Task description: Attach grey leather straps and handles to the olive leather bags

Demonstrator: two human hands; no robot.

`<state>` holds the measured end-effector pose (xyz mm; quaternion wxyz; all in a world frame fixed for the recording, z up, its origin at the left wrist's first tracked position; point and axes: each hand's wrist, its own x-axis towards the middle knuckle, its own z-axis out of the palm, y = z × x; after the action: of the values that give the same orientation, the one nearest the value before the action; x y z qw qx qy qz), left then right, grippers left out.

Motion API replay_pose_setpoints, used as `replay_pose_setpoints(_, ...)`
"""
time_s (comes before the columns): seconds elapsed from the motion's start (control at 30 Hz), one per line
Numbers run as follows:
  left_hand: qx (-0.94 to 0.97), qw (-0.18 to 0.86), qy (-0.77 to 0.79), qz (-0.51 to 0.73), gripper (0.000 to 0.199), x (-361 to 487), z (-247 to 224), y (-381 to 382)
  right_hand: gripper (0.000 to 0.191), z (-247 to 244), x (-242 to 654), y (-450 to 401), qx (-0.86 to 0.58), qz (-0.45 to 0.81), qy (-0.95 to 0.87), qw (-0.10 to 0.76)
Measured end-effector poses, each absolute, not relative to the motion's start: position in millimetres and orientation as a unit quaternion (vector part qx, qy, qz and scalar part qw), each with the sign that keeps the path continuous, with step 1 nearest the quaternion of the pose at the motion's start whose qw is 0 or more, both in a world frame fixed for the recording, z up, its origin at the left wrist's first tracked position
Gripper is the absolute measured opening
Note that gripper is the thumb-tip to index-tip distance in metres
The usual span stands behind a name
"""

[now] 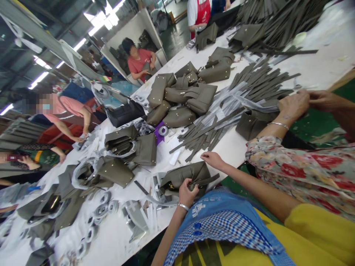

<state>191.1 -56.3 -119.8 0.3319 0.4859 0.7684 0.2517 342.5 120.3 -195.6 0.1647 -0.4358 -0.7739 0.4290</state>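
An olive-grey handbag [177, 177] lies at the table's near edge in front of my blue apron. Over it, my left hand [188, 193] is closed, its thumb and fingers pinched on a flat olive strap [208, 180] that stretches across the bag to the right. Just beyond the bag, my right hand [213, 160] is held with its fingers drawn together near the fingertips. Whether something small sits in that pinch is too fine to see. A pile of loose olive straps [203, 136] lies a little past this hand.
More olive handbags [181, 94] are heaped mid-table, and others [116, 168] stand to the left. Rolls of wrapped strap [104, 207] and a tape roll [163, 130] lie about. A co-worker in a floral sleeve [294, 162] works close on my right; other people are across the table.
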Motion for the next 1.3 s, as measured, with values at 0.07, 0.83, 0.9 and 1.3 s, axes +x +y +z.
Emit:
replay_pose_setpoints(0.07,0.483,0.334,0.767,0.259,0.017,194,-122,-62,0.024,-199,320,133,-0.396,0.427,-0.802,0.131)
replay_pose_setpoints(0.83,0.450,0.321,0.786,0.277,0.020,197,-123,-54,0.058,-174,235,158,-0.301,0.342,-0.890,0.007)
replay_pose_setpoints(0.9,0.450,0.318,0.790,0.269,0.021,193,-123,-46,0.055,-158,265,156,-0.324,0.424,-0.837,0.123)
replay_pose_setpoints(1.3,0.472,0.326,0.787,0.227,0.024,179,-117,-10,0.045,-109,372,46,-0.499,0.623,-0.560,0.224)
